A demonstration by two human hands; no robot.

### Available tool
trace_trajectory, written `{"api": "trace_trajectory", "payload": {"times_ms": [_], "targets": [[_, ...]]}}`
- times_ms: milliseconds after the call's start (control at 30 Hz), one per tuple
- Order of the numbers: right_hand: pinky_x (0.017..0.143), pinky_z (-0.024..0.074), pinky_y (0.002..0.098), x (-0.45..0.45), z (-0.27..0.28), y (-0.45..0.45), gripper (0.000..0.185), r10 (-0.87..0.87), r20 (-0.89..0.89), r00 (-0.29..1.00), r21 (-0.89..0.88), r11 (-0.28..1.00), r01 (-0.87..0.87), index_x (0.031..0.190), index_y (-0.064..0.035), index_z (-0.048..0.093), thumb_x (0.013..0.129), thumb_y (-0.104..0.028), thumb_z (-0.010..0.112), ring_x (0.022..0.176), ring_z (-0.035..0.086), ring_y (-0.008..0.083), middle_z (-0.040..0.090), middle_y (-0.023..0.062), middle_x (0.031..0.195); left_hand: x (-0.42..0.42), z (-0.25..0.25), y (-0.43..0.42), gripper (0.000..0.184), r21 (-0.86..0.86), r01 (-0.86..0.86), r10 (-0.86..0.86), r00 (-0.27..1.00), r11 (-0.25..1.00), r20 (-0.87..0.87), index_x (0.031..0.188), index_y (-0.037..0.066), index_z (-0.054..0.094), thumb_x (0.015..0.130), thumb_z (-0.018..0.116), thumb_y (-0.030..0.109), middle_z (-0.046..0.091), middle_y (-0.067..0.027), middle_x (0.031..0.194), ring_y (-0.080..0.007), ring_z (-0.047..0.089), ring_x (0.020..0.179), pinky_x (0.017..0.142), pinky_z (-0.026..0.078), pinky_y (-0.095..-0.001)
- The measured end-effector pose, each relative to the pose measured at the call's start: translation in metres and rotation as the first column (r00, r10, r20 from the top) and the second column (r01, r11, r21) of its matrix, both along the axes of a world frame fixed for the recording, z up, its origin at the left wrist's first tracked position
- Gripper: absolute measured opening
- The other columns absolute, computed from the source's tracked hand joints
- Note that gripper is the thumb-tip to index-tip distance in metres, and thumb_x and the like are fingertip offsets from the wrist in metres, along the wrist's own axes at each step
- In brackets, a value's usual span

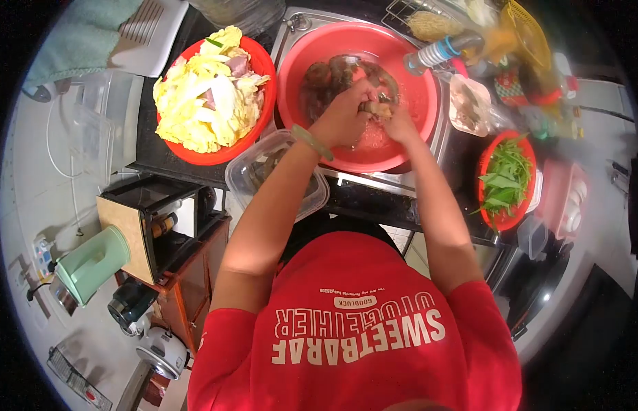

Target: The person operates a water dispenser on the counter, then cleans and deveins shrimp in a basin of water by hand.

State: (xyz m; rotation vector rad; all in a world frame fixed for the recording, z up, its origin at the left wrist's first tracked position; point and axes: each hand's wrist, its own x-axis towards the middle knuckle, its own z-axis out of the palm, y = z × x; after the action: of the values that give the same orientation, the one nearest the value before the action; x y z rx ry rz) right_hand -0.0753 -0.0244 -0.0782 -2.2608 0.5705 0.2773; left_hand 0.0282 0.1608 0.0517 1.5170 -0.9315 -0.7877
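My left hand (344, 115) and my right hand (400, 126) meet over a pink basin (291, 116) that stands in the sink. Pinched between them is a greyish-brown shrimp (374, 109), its far part covered by my fingers. More dark, wet shrimp (317, 79) lie heaped in the basin, with shallow water around them. Under my left forearm sits a clear plastic container (240, 171) with a few greyish shrimp (270, 164) inside. A pale green bangle (312, 142) circles my left wrist.
Left of the sink stands a red bowl (270, 79) of cut cabbage (209, 96). A faucet (432, 55) reaches over the basin's right rim. Right of it are a pale tray (468, 106), a red basket of green leaves (505, 178) and a pink container (562, 198).
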Motion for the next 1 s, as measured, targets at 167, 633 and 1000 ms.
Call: {"api": "trace_trajectory", "payload": {"times_ms": [167, 633, 1000], "targets": [[0.074, 0.0482, 0.0233, 0.006, 0.126, 0.029, 0.02, -0.344, 0.253, 0.904, 0.734, 0.677, 0.052, 0.106, -0.0011, 0.064, 0.091, -0.013, 0.058, 0.087, 0.06, 0.0069, 0.066, 0.0038, 0.093, 0.007, -0.001, -0.009, 0.06, 0.11, -0.02, 0.014, 0.998, 0.994, 0.053, 0.13, 0.003, 0.03, 0.076, 0.049, -0.013, 0.042, -0.02, 0.131, -0.0276, 0.053, 0.112, 0.091, 0.042, -0.0351], [0.057, 0.0433, 0.0206, 0.008, 0.071, 0.03, 0.006, -0.61, 0.21, 0.764, 0.677, 0.655, 0.336, 0.085, 0.0011, 0.067, 0.083, -0.003, 0.064, 0.061, 0.054, 0.0054, 0.063, 0.0013, 0.07, 0.001, -0.028, -0.027, 0.063, 0.152, -0.005, 0.009, 1.0, 0.988, -0.024, 0.139, 0.005, 0.026, 0.083, 0.051, -0.004, 0.054, -0.0174, 0.119, -0.0256, 0.056, 0.106, 0.09, 0.044, -0.0321], [0.085, 0.0488, 0.0428, 0.004, -0.063, 0.022, 0.044, 0.435, -0.248, 0.866, -0.078, 0.882, -0.465, 0.115, -0.0025, 0.056, 0.075, -0.016, 0.067, 0.108, 0.056, 0.0327, 0.059, 0.0209, 0.112, 0.03, -0.01, -0.047, 0.068, 0.814, 0.216, -0.65, 0.721, 0.54, 0.239, 0.134, 0.013, 0.043, 0.074, 0.07, 0.027, 0.048, -0.0153, 0.132, -0.0295, 0.049, 0.119, 0.099, 0.04, -0.0405]]}}
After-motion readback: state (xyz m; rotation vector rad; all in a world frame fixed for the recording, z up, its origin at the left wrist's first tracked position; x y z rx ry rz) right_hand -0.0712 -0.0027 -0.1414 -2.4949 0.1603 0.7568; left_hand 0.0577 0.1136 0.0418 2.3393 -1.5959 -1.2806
